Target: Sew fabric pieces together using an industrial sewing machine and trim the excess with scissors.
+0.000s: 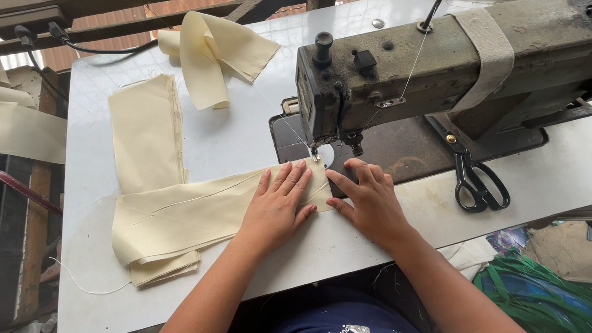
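On the white worktable (195,144), in front of an old grey-green sewing machine (438,67), a person works a strip of cream fabric (198,214) with both bare hands. The left hand (278,207) lies flat on the strip, palm down, fingers extended and slightly spread, the fingertips pointing toward the needle area (315,155). The right hand (370,200) rests flat just beside it, fingers extended and lightly fanned, its fingertips at the right end of the strip where the cloth meets the machine's dark bed plate (402,152). Neither hand pinches or grips anything; both press downward. The strip runs from under the presser foot leftward across the table, and its left end overlaps a folded stack of the same cream cloth (145,133), which lies lengthwise toward the far edge. A looser, curled piece of cream fabric (214,53) sits farther back, apart from the stack. Black-handled scissors (476,182) lie on the table to the right of the hands, blades partly under the machine arm. A pale cloth band (487,51) is wrapped around the machine arm. A thin thread (414,58) descends along the machine's face toward the needle. Green strapping (541,295) lies on the floor at lower right.
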